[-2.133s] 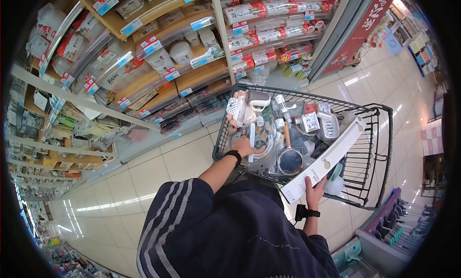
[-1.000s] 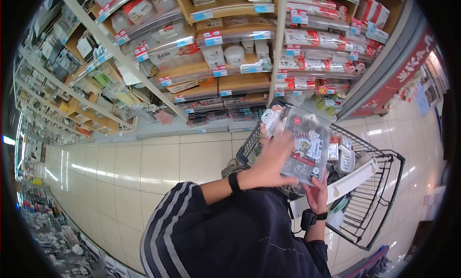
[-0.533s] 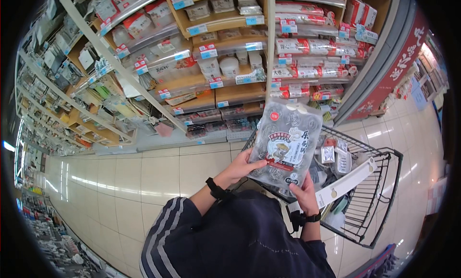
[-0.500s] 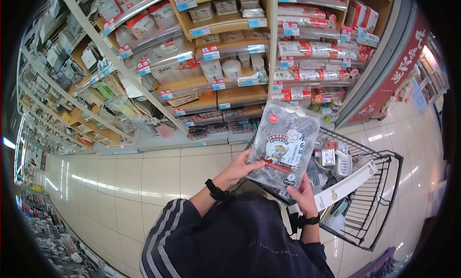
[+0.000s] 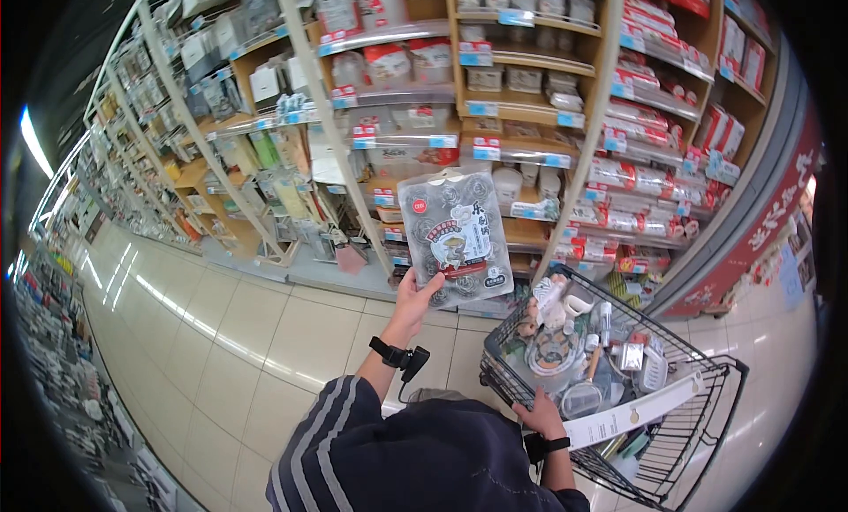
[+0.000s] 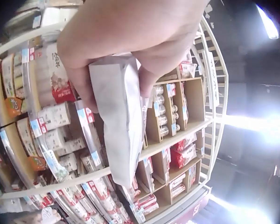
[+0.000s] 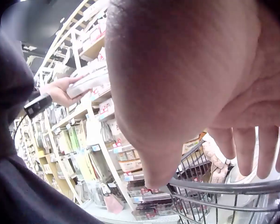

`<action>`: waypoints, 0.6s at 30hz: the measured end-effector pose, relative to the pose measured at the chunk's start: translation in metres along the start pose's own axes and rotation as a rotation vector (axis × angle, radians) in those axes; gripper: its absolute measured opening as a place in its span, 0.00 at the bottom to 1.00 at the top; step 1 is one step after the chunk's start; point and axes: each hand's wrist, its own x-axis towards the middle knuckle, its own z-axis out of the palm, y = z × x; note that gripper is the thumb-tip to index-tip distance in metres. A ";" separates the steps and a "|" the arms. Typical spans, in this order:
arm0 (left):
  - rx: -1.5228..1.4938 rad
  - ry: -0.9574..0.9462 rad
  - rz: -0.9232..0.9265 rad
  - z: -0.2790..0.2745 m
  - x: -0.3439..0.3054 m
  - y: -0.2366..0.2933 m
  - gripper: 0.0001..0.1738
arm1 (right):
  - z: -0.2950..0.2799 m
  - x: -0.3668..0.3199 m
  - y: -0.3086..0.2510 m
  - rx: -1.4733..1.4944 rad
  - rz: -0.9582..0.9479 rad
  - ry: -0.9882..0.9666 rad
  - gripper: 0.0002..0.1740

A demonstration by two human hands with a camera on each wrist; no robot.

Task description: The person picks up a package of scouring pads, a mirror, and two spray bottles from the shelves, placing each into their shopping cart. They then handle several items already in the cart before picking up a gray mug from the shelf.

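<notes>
A flat clear pack of coiled silvery scouring balls (image 5: 459, 234) is held up in front of the shelves, its printed label facing me. My left hand (image 5: 411, 307) pinches it by the lower left edge, thumb across the front. In the left wrist view the pack's white side (image 6: 116, 121) shows between thumb and fingers. My right hand (image 5: 541, 418) is at the near rim of the shopping cart (image 5: 495, 357). In the right wrist view its fingers (image 7: 245, 151) point straight down behind the cart rim (image 7: 224, 187), with nothing held between them.
The cart carries kitchen goods, a small sieve (image 5: 583, 399) and a long white box (image 5: 636, 415) lying across it. Stocked shelves (image 5: 521, 114) stand ahead and to the left. Tiled floor (image 5: 256, 335) runs along the left. A red panel (image 5: 751, 234) ends the shelving.
Both hands took the pack up out of the cart. The right hand has since let go and dropped to the cart's rim. The left hand has carried the pack leftward, towards the shelves.
</notes>
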 end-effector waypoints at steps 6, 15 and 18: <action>-0.006 0.114 0.045 -0.081 -0.032 0.039 0.23 | 0.058 0.028 -0.010 -0.267 0.200 0.175 0.51; -0.072 0.170 0.080 -0.210 -0.116 0.093 0.24 | 0.101 0.046 -0.010 -0.495 0.445 0.384 0.38; -0.079 0.157 0.176 -0.242 -0.124 0.128 0.25 | 0.113 0.038 -0.017 -0.536 0.493 0.349 0.41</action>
